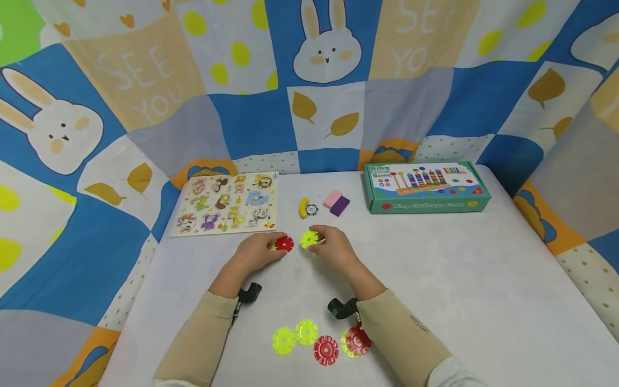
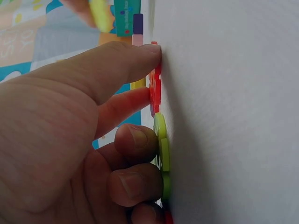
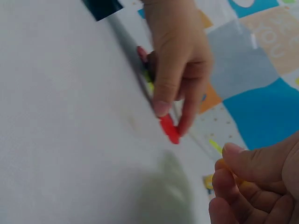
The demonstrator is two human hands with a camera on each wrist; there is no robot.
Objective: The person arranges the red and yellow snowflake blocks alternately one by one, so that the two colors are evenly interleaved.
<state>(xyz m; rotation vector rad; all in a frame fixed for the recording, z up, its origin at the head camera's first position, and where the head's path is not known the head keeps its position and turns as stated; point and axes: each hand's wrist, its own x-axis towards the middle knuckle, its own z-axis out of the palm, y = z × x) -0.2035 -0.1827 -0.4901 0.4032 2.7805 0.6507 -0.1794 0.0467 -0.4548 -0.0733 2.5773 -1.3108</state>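
Note:
My left hand [image 1: 255, 251] pinches a red notched disc [image 1: 285, 244] between thumb and index finger, low over the white table. In the left wrist view, a yellow-green disc [image 2: 162, 144] follows it in a row under my curled fingers, with a sliver of red [image 2: 168, 217] at the bottom. To the right, my right hand [image 1: 335, 250] pinches another yellow-green disc [image 1: 308, 239] by its edge, a small gap away from the red one. That disc shows only as a thin edge [image 3: 216, 146] above my thumb in the right wrist view.
Near the front lie loose yellow-green discs [image 1: 283, 341] and red discs [image 1: 326, 350], partly by my right sleeve. Behind my hands are an animal picture board [image 1: 224, 204], a yellow curved piece [image 1: 303, 208], a purple block [image 1: 340, 206], a pink block [image 1: 332, 198] and a green game box [image 1: 427, 188].

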